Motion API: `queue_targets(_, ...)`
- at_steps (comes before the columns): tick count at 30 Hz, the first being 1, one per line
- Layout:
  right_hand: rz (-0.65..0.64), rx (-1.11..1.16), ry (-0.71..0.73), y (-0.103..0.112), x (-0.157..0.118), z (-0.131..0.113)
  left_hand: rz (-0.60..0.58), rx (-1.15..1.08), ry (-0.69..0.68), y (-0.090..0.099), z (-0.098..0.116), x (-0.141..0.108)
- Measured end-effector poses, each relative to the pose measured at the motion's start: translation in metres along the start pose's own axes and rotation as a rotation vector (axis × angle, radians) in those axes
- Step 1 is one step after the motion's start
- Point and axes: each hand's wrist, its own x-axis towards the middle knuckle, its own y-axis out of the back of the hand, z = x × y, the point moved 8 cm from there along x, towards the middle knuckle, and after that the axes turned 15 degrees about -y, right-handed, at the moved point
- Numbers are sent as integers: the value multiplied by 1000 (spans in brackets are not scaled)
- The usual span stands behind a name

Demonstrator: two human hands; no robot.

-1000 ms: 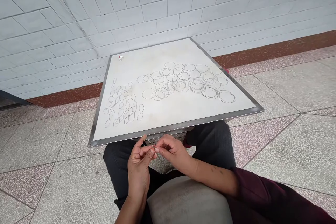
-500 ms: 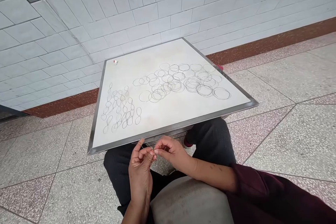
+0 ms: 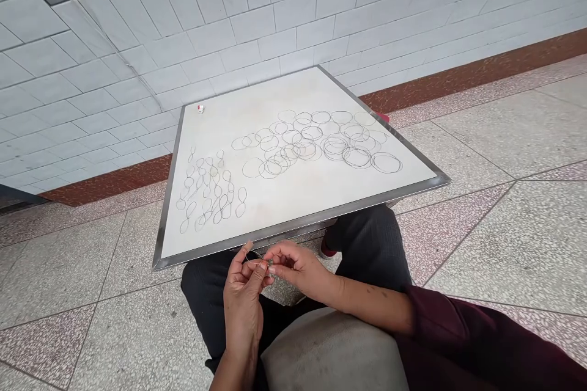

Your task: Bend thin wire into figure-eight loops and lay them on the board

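Just below the table's near edge, my left hand (image 3: 245, 287) pinches a thin wire loop (image 3: 254, 252) between thumb and fingers, part of it arching over the raised forefinger. My right hand (image 3: 298, 269) closes on the same wire from the right, its fingertips meeting the left thumb. The part of the wire between the fingertips is mostly hidden. On the white table (image 3: 270, 208) lie several wire rings (image 3: 386, 162), many overlapping, at the middle and right. Several figure-eight wire pieces (image 3: 224, 206) lie at the left.
A small red-and-white object (image 3: 200, 109) sits at the table's far left corner. The table has a metal rim (image 3: 298, 230) and stands by a white tiled wall (image 3: 252, 18). My knees are under its near edge, over a speckled floor (image 3: 128, 330).
My right fingertips have shifted slightly left and down around the wire, which has turned a little in my fingers. The pieces on the table lie as before.
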Motion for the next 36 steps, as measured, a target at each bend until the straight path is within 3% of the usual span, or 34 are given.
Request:
queue_targets(18,49,122,-64,0,4,17,2,3,85,0,-6,6)
queue_targets(29,-121,150,-258,-9,10,31,59,13,44,3,-6,10)
queue_targets(36,-112,95,-226,-12,8,26,36,-11,46,1,-9,11)
